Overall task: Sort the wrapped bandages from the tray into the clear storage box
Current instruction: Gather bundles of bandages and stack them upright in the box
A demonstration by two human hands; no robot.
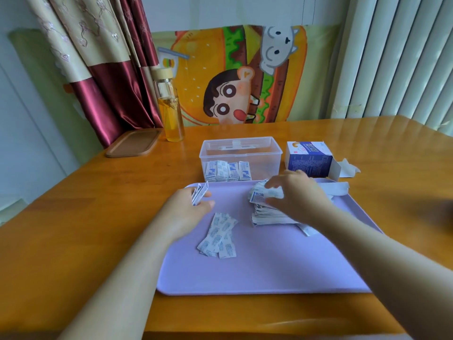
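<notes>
A lilac tray (264,271) lies on the wooden table in front of me. My left hand (188,209) holds a small upright stack of wrapped bandages (199,195) at the tray's far left corner. My right hand (296,195) grips wrapped bandages (263,194) on top of a larger pile (269,215) at the tray's right. Several loose wrapped bandages (218,238) lie fanned in the tray's middle. Just behind the tray stands the clear storage box (241,149), open, with a row of bandages (228,171) standing along its front wall.
A blue and white carton (310,158), open at one end, stands right of the storage box with crumpled paper (349,166) beside it. A glass bottle with yellow liquid (170,111) and a brown wooden lid (133,143) sit at the back left. Curtains hang behind.
</notes>
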